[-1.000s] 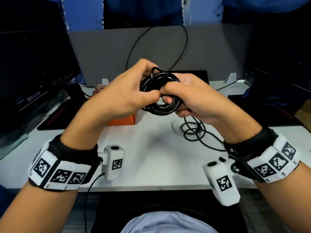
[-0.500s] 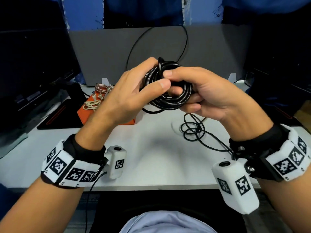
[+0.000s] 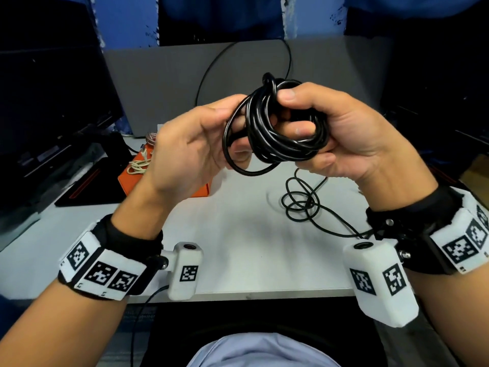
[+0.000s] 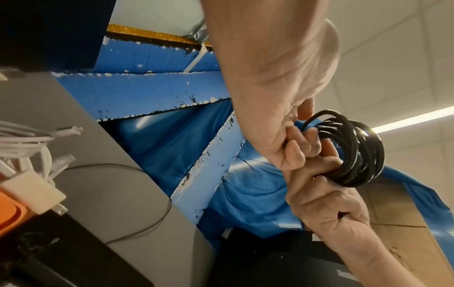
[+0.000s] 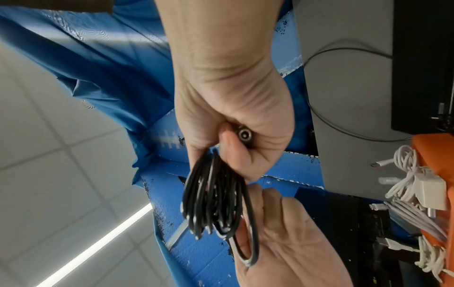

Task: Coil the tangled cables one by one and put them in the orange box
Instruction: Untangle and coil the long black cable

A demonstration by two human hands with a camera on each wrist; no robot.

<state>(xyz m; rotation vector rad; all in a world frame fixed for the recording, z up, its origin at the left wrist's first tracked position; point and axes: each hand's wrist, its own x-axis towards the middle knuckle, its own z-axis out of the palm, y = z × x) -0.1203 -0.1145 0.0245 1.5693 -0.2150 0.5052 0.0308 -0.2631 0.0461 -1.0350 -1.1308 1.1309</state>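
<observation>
I hold a black cable coil in the air above the white table with both hands. My right hand grips the bundle, thumb on top and fingers curled through its middle. In the right wrist view the coil hangs from that hand, which also clasps a round plug. My left hand curls its fingers round a loose outer loop at the coil's left side. The left wrist view shows the same coil. The orange box sits behind my left hand and holds light-coloured cables.
A thin black cable tangle lies on the table under my right hand. Dark monitors stand at the left and at the right. A grey partition with a thin cable loop closes off the back.
Both hands have lifted the coil higher and closer to me. The right hand has turned the coil and taken a fuller grip. An outer loop now hangs over my left fingers.
</observation>
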